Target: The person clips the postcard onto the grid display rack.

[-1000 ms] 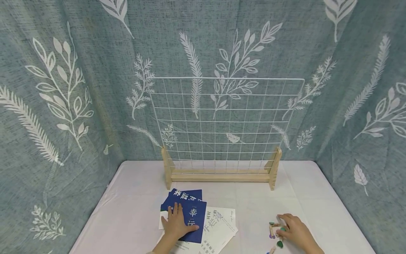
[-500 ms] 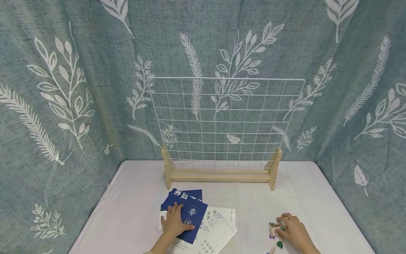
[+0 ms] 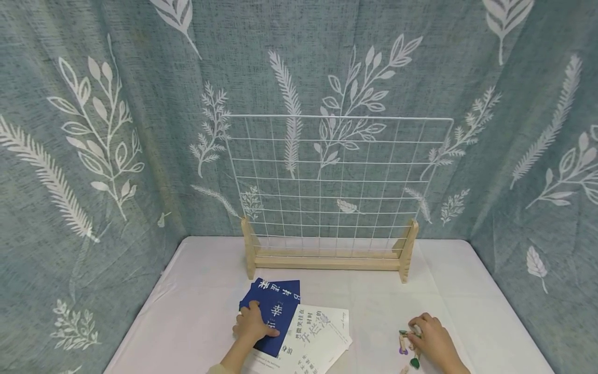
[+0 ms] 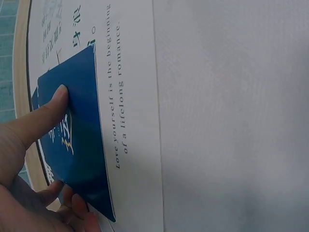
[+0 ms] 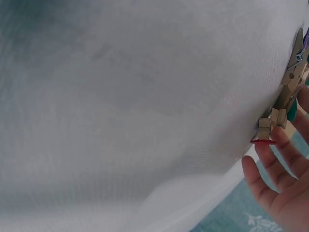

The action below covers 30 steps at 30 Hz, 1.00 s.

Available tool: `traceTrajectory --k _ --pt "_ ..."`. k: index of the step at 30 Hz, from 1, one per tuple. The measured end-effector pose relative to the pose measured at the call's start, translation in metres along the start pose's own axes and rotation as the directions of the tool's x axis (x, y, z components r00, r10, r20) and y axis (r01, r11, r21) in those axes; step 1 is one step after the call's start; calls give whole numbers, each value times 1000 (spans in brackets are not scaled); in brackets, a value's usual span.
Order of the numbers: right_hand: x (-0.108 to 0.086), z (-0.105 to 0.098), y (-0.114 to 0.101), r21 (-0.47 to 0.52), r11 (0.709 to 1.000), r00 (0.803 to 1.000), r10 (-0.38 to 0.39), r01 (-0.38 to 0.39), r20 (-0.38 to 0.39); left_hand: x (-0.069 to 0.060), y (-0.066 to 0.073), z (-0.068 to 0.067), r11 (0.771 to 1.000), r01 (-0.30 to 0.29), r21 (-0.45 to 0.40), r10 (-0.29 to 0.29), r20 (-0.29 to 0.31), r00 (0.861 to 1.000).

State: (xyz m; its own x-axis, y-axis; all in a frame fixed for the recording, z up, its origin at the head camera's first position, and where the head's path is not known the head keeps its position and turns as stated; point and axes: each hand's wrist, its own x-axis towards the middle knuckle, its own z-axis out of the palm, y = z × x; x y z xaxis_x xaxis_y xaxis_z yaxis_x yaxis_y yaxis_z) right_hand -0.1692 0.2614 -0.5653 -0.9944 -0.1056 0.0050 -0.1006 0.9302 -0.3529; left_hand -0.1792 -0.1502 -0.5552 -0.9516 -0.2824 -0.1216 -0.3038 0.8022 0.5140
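Note:
My left hand holds a dark blue card with white characters. In the left wrist view the thumb lies across the card's face and the other fingers curl at its near edge. Under and beside it lie more blue cards and white printed cards, overlapping. On the right, my right hand is at a small group of wooden clothespins with coloured decorations, its fingertips touching them. The right wrist view has its fingers loosely bent beside the clothespins; the thumb is out of sight there.
Behind the cards stands a white wire grid in a wooden base. A white cloth covers the table. Leaf-patterned green-blue curtains close off the back and both sides.
The left hand has drawn the top blue card slightly and turned it clockwise, uncovering more of the white cards. The right hand stays at the clothespins, its fingers shifting slightly.

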Motion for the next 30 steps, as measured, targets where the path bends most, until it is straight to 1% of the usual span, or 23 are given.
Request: traceTrajectory --k 3,5,8,11,12,14,15,16,18,20,21,22,23,24,25,27,30 --pt "0 -1 1 6 1000 1000 -3 3 -4 0 0 -3 1000 8 -4 -8 8 1000" --pt "-1 -1 2 11 1000 1000 0 0 0 1 -2 -4 1000 0 -2 0 6 1000" --pt "-1 -2 3 8 1000 1000 9 -9 6 4 -5 -5 1000 -29 -1 29 10 1000" --pt "-2 -4 4 9 1000 1000 16 -16 10 10 -13 -2 997 -60 -37 61 16 998" --pt "-3 -5 4 14 1000 1000 19 -19 13 13 -17 2 995 -84 -56 85 14 996" --pt "-4 -6 4 29 999 999 27 -28 18 20 -25 7 990 -111 -90 113 21 993" --pt "-4 -7 4 37 999 999 32 -33 23 26 -33 15 985 -147 -89 148 2 989" --pt "-5 -8 4 44 998 999 35 -37 27 29 -36 17 981 -163 -105 164 8 986" --pt "-5 -9 4 54 998 999 41 -42 31 32 -39 20 966 -212 -146 217 21 976" --pt "-6 -10 4 61 997 999 44 -46 31 31 -37 15 948 -235 -216 250 46 967" --pt "-6 -10 5 66 997 999 43 -45 32 30 -34 11 933 -252 -257 276 59 959" --pt "-6 -10 5 72 996 999 41 -43 32 25 -27 2 921 -234 -311 276 99 956" --pt "-6 -9 6 77 996 999 40 -43 32 23 -24 -2 908 -244 -340 299 120 947" --pt "-6 -9 6 82 996 999 40 -42 31 20 -22 -6 899 -240 -368 307 138 942" --pt "-6 -9 7 89 995 999 40 -42 29 18 -19 -9 894 -233 -383 311 156 937" --pt "-6 -8 8 103 994 999 33 -36 23 14 -14 -14 894 -229 -384 319 188 929" --pt "-6 -8 10 121 992 999 33 -35 19 11 -9 -19 898 -223 -380 317 205 926"
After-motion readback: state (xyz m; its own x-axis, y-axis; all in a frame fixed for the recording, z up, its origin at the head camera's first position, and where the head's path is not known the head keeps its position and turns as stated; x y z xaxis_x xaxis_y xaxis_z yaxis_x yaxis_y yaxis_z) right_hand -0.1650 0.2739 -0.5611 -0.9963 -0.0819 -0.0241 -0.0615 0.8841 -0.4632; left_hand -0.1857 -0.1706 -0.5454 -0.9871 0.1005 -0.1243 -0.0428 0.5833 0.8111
